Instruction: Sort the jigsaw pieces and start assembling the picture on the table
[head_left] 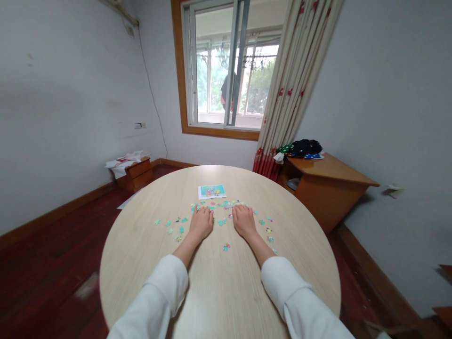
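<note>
My left hand (pixel 201 221) lies flat on the round wooden table (pixel 219 292), palm down, fingers stretched forward. My right hand (pixel 243 220) rests the same way a little to the right. Both hold nothing. Several small teal and pink puzzle pieces (pixel 221 205) are scattered around and just beyond the fingertips, with one piece (pixel 226 246) nearer me between my forearms. A small picture card (pixel 212 191) lies flat past the pieces. White sleeves cover both my forearms.
A wooden cabinet (pixel 328 188) with dark clothes (pixel 303 147) on top stands at the right by a curtain (pixel 296 84). A low wooden box (pixel 136 173) with papers sits by the left wall. A window (pixel 229 70) is straight ahead, a person outside it.
</note>
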`<control>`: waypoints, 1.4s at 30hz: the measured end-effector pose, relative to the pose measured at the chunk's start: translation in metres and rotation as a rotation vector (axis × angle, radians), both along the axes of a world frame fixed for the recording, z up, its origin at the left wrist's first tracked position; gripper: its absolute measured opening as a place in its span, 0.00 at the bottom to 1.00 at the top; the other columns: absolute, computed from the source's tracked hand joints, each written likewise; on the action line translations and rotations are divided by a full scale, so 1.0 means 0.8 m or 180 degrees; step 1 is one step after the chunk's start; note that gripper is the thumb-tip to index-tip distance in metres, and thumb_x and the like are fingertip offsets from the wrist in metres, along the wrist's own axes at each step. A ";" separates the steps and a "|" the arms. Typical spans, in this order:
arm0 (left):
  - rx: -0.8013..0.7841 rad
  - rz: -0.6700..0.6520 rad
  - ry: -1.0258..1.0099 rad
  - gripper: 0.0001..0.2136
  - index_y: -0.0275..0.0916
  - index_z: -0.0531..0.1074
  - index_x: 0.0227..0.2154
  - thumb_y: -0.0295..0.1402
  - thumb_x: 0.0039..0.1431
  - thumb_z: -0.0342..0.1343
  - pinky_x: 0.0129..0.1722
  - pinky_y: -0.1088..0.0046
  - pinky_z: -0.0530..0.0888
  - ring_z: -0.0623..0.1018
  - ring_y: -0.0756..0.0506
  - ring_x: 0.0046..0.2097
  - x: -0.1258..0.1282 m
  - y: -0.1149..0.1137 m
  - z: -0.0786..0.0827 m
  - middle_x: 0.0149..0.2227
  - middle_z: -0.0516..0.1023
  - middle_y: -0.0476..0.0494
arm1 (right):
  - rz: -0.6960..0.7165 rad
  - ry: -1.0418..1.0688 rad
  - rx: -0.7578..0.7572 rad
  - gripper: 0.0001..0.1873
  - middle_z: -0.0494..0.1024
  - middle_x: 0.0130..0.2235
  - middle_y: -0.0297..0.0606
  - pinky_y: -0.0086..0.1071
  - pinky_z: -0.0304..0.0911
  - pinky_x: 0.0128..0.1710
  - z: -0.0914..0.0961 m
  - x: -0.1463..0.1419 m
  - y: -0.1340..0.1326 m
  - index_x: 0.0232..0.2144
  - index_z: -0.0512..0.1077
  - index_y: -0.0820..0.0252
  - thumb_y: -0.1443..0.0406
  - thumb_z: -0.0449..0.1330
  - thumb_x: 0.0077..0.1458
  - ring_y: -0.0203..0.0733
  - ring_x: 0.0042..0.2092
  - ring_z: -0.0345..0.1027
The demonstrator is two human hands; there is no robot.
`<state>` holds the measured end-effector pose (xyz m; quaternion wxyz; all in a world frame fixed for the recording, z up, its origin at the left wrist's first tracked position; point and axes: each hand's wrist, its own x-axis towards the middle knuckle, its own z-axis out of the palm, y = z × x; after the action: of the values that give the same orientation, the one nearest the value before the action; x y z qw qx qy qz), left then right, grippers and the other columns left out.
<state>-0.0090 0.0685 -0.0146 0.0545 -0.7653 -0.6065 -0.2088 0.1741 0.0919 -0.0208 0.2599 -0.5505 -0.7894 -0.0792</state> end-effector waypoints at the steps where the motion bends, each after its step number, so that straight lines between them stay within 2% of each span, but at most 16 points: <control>1: 0.0020 0.0032 -0.0021 0.19 0.35 0.70 0.41 0.34 0.66 0.32 0.63 0.55 0.51 0.72 0.42 0.51 -0.001 -0.001 0.000 0.45 0.76 0.36 | 0.0025 -0.0019 0.0029 0.21 0.75 0.43 0.46 0.38 0.50 0.48 0.000 0.000 -0.002 0.37 0.71 0.63 0.65 0.39 0.65 0.45 0.47 0.63; 6: 0.0245 0.0133 -0.0528 0.19 0.33 0.67 0.47 0.30 0.65 0.33 0.64 0.57 0.51 0.70 0.43 0.55 -0.012 -0.007 -0.004 0.51 0.73 0.36 | 0.0157 -0.0116 0.0150 0.20 0.74 0.35 0.44 0.37 0.51 0.44 0.001 0.001 -0.025 0.30 0.70 0.61 0.65 0.40 0.65 0.44 0.40 0.63; 10: 0.0262 0.0234 -0.0955 0.17 0.35 0.71 0.39 0.29 0.63 0.35 0.63 0.60 0.55 0.73 0.45 0.49 -0.030 -0.024 -0.006 0.44 0.76 0.38 | 0.0475 -0.0105 0.0127 0.20 0.73 0.30 0.42 0.35 0.53 0.40 -0.002 0.003 -0.058 0.26 0.69 0.60 0.64 0.42 0.64 0.43 0.36 0.63; 13: 0.0122 0.0030 -0.0780 0.16 0.39 0.72 0.36 0.30 0.62 0.37 0.63 0.58 0.57 0.74 0.45 0.47 -0.038 -0.047 -0.008 0.43 0.78 0.40 | 0.0902 0.0104 0.0037 0.16 0.73 0.31 0.41 0.34 0.55 0.40 -0.002 0.003 -0.087 0.27 0.71 0.60 0.64 0.47 0.62 0.42 0.37 0.64; 17: -0.0232 -0.0138 -0.0245 0.16 0.38 0.70 0.44 0.31 0.62 0.38 0.63 0.53 0.53 0.72 0.43 0.53 -0.035 -0.080 -0.009 0.50 0.75 0.38 | 0.1383 0.0340 -0.0258 0.08 0.75 0.39 0.41 0.35 0.59 0.44 -0.002 0.003 -0.107 0.36 0.74 0.58 0.63 0.56 0.58 0.41 0.43 0.66; 20: -0.0399 -0.0131 0.0039 0.15 0.36 0.70 0.44 0.32 0.62 0.40 0.62 0.52 0.53 0.69 0.40 0.57 -0.031 -0.095 -0.005 0.53 0.72 0.34 | 0.1265 0.0450 -0.0480 0.08 0.75 0.38 0.40 0.36 0.60 0.44 -0.005 0.003 -0.105 0.34 0.75 0.57 0.66 0.54 0.58 0.41 0.42 0.67; 23: -0.0443 -0.0081 -0.0008 0.15 0.37 0.71 0.42 0.31 0.61 0.40 0.62 0.52 0.54 0.70 0.41 0.55 -0.032 -0.099 0.000 0.51 0.73 0.35 | 0.1091 0.0541 -0.0548 0.10 0.75 0.37 0.40 0.35 0.60 0.44 -0.008 0.005 -0.099 0.33 0.74 0.59 0.68 0.53 0.59 0.41 0.42 0.66; 28: -0.0287 0.0042 -0.0113 0.15 0.38 0.71 0.41 0.31 0.62 0.39 0.62 0.53 0.54 0.72 0.42 0.52 -0.030 -0.082 0.004 0.48 0.75 0.38 | 0.1018 0.0586 -0.0572 0.12 0.75 0.37 0.40 0.36 0.60 0.44 -0.010 0.005 -0.095 0.35 0.73 0.59 0.67 0.50 0.61 0.41 0.42 0.66; 34: -0.0216 0.0151 0.0162 0.19 0.31 0.68 0.49 0.36 0.64 0.38 0.62 0.52 0.51 0.67 0.37 0.58 -0.010 -0.024 0.004 0.55 0.70 0.32 | 0.0913 0.0509 -0.0577 0.13 0.74 0.38 0.40 0.35 0.58 0.45 -0.005 0.003 -0.096 0.36 0.73 0.60 0.66 0.48 0.62 0.40 0.42 0.65; 37: -0.0247 0.0205 0.0281 0.18 0.32 0.70 0.46 0.35 0.64 0.38 0.61 0.50 0.51 0.68 0.37 0.56 -0.005 0.002 0.001 0.52 0.72 0.31 | 0.0850 0.0494 -0.0569 0.12 0.74 0.38 0.40 0.35 0.57 0.44 -0.005 0.003 -0.096 0.36 0.73 0.60 0.66 0.48 0.62 0.41 0.42 0.65; 42: -0.0242 0.0077 0.0423 0.16 0.33 0.74 0.38 0.27 0.61 0.39 0.62 0.51 0.50 0.73 0.39 0.49 -0.010 0.031 -0.002 0.44 0.77 0.33 | 0.0849 0.0519 -0.0514 0.12 0.74 0.37 0.40 0.34 0.57 0.44 -0.009 0.004 -0.094 0.35 0.73 0.60 0.66 0.49 0.62 0.40 0.41 0.65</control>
<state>-0.0171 0.0932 -0.0160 0.0680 -0.7716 -0.6182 -0.1337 0.1770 0.0170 -0.0278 0.2862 -0.4645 -0.8356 0.0646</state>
